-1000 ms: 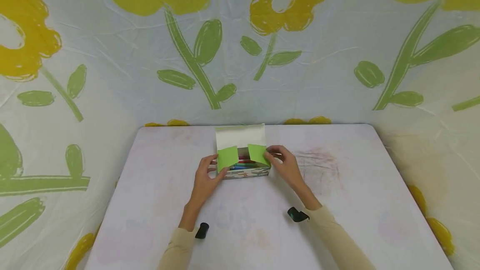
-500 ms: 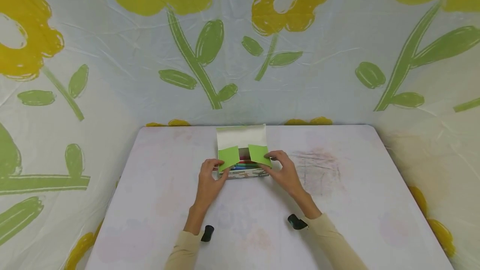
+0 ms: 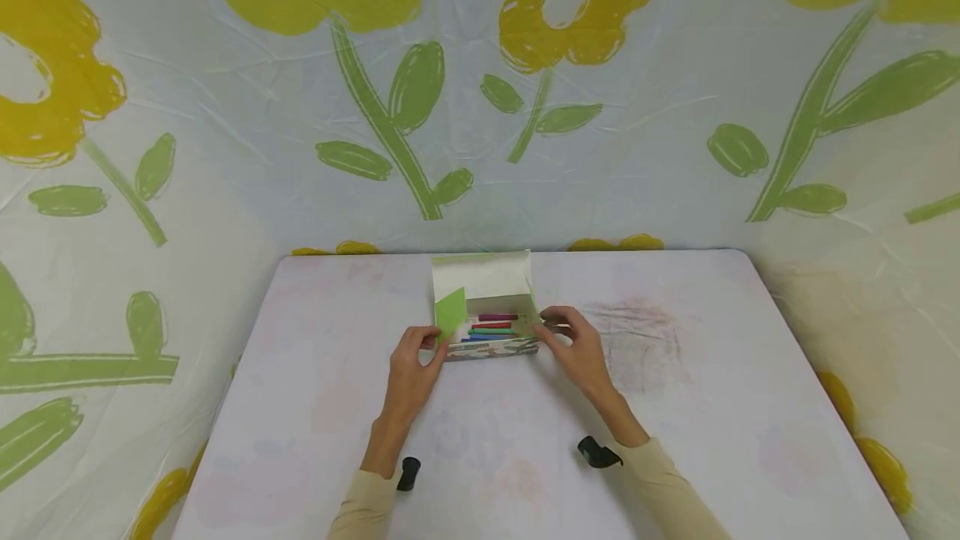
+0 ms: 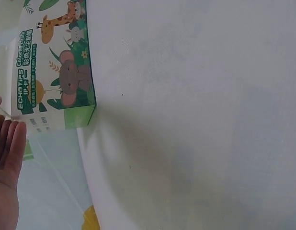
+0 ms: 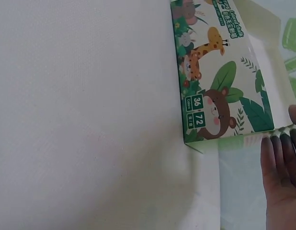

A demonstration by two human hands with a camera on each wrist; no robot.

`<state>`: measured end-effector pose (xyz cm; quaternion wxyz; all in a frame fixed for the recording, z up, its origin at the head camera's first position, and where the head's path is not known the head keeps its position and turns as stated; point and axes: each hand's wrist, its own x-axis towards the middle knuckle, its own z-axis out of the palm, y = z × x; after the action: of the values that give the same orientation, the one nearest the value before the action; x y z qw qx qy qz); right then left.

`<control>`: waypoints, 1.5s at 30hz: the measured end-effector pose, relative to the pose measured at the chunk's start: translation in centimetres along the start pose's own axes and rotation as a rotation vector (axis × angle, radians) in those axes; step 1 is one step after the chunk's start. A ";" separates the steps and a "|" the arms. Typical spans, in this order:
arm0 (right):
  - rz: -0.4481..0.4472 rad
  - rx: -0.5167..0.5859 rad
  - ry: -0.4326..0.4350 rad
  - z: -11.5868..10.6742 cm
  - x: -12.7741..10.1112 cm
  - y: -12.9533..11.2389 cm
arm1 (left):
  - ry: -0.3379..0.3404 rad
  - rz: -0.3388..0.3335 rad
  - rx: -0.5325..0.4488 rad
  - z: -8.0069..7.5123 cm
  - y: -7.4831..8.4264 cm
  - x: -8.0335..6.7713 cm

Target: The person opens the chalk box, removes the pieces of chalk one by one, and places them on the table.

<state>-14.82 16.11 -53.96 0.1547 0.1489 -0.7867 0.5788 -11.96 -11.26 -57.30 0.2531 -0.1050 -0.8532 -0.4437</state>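
A small cardboard box (image 3: 491, 348) printed with cartoon animals sits mid-table, its white lid (image 3: 480, 275) standing open at the back. Several coloured sticks (image 3: 493, 327) lie in a row inside. My left hand (image 3: 429, 338) pinches the green left end flap (image 3: 451, 312), which stands up. At the box's right end, my right hand (image 3: 546, 325) pinches the right end flap (image 3: 535, 312), turned outward. In the left wrist view the box (image 4: 62, 72) lies beyond my fingers (image 4: 9, 143). The right wrist view shows the box's front (image 5: 220, 86) and my fingers (image 5: 282, 158) at its end.
The white table (image 3: 675, 407) has rounded far corners and faint colour stains. A sheet printed with yellow flowers and green leaves (image 3: 390, 107) hangs close behind and on both sides. Black wrist cameras (image 3: 597, 452) sit on my beige sleeves.
The right green flap has swung outward from over the opening, uncovering the coloured sticks. The left flap has lifted more upright. Both hands stayed at the box's ends.
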 end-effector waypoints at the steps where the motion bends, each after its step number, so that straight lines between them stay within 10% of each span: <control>1: 0.030 0.010 0.003 -0.1 0.0 -0.1 | 0.003 0.008 0.002 0.0 0.0 0.0; 23: 0.332 0.029 0.030 -0.9 -1.3 3.6 | 0.137 -0.062 0.032 0.2 -0.4 -1.4; 45: 0.702 0.215 -0.008 -0.2 -1.9 3.7 | 0.148 -0.664 -0.518 0.8 0.0 -1.5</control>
<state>-14.59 17.45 -57.88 -0.0730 -0.1126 -0.7250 0.6756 -10.97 -10.52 -58.50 0.1225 0.1473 -0.6805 -0.7073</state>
